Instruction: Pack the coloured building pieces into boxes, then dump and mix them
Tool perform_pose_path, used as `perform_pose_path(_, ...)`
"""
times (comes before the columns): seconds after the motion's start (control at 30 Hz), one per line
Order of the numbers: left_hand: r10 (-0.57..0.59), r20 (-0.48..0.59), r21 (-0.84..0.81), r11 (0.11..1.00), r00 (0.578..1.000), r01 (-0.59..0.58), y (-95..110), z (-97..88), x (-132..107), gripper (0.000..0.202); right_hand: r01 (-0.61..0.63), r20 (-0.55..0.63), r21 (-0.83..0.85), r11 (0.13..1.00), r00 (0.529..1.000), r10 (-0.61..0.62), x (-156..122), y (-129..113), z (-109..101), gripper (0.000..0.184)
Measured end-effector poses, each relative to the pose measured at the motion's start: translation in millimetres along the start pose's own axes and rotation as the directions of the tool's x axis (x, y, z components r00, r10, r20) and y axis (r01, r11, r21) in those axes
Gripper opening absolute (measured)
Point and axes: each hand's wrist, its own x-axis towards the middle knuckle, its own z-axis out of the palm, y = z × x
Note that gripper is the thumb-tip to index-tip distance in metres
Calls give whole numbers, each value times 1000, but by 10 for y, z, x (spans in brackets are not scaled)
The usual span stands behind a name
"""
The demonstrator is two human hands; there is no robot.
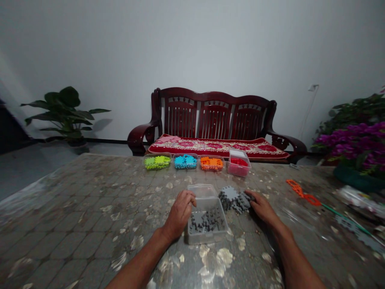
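Note:
My left hand [181, 210] is closed on the left rim of a clear plastic box [207, 239], its fingers curled over the edge. Small dark grey toothed pieces [207, 222] lie across the bottom of this box, and its hinged lid [202, 190] stands open at the back. Just right of the box, grey interlocking disc pieces [230, 194] are heaped on the table. My right hand [262, 207] has its fingertips closed at the right edge of that heap; the exact hold is partly hidden.
Behind stand boxes of green [157, 162], blue [185, 161], orange [211, 163] and red pieces [239, 162]. To the right lie an orange linked shape [302, 193] on a green stick, a grey toothed strip [356, 229] and a flower pot [357, 178]. A wooden bench [215, 116] stands beyond the table.

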Motion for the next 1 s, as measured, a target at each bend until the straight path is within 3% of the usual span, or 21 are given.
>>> perform_pose_path(0.17,-7,-1,5,1000,1000,7,2,2,7,27,37,-226,-58,998,973,-49,-187,-458,-152,43)
perform_pose_path(0.27,1,-4,0,1000,1000,-1,14,4,6,27,143,-203,17,990,970,-137,-340,-958,-260,36)
perform_pose_path(0.33,-5,3,-2,1000,1000,5,24,3,4,27,247,-71,48,968,967,-244,-417,-1332,-299,29)
perform_pose_path(0.37,-9,6,-3,1000,1000,9,29,0,3,27,317,51,52,947,946,-319,-441,-1514,-301,25)
perform_pose_path(0.43,-17,12,-5,1000,1000,17,37,-7,4,26,429,297,10,903,861,-412,-457,-1839,-261,20)
perform_pose_path(0.53,-23,15,-8,1000,1000,23,40,-15,6,26,590,557,-210,780,728,-400,-429,-2168,-99,18)
perform_pose_path(0.63,-14,12,-18,1000,1000,14,38,-10,7,25,719,692,-398,570,643,-329,-390,-2290,122,12)
perform_pose_path(0.73,-15,9,-19,1000,1000,15,34,1,5,24,771,730,-474,425,614,-300,-368,-2275,304,11)
perform_pose_path(0.83,-10,9,-18,1000,1000,11,28,8,4,24,778,737,-502,378,613,-284,-369,-2228,397,11)
perform_pose_path(1.0,2,2,-11,1000,1000,-2,31,4,11,24,770,740,-517,375,622,-255,-395,-2219,414,12)
